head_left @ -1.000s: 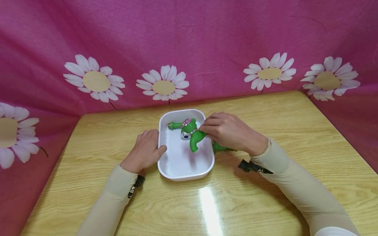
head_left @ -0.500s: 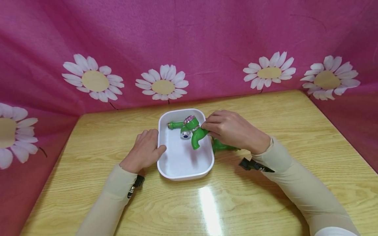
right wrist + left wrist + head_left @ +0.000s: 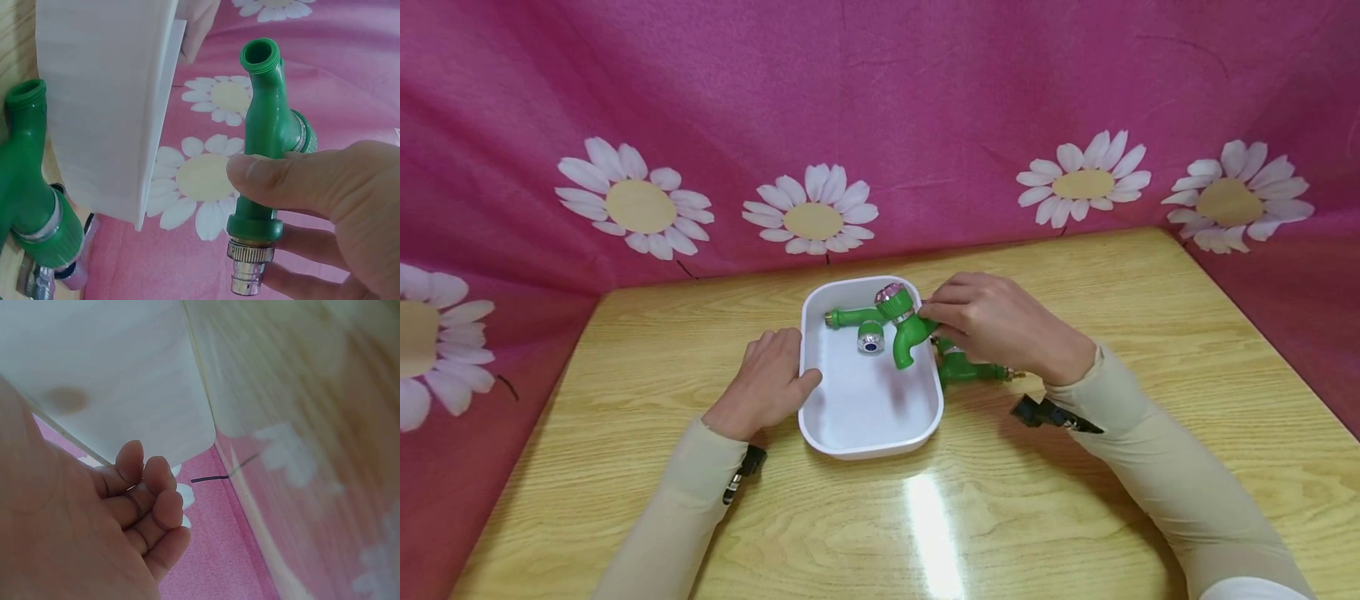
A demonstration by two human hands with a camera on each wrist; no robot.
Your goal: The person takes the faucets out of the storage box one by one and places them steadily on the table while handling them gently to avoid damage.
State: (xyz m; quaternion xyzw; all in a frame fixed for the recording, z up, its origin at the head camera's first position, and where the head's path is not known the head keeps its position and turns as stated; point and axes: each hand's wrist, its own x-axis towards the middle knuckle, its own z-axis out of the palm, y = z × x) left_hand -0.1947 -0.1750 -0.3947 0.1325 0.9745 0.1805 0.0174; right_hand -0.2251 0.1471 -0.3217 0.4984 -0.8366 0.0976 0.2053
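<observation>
My right hand [image 3: 1000,321] grips a green plastic tap [image 3: 910,333] between thumb and fingers, above the right rim of a white tray [image 3: 865,417]. The gripped tap has a pink faceted cap; in the right wrist view its threaded spout points up and a ribbed silver nozzle [image 3: 250,269] shows at its lower end. A second green tap [image 3: 853,317], with a silver cap, lies inside the tray at the far end. My left hand [image 3: 763,383] holds the tray's left wall, thumb over the rim, fingers [image 3: 165,509] loosely curled outside.
Right of the tray, another green tap [image 3: 973,369] with a brass end lies on the wooden table [image 3: 1075,500], partly hidden by my right hand. A pink curtain [image 3: 940,100] with daisies stands behind the table.
My right hand has moved right and slightly away with the tap, from over the tray toward its right rim. The tap has turned a little. My left hand and the tray stay put.
</observation>
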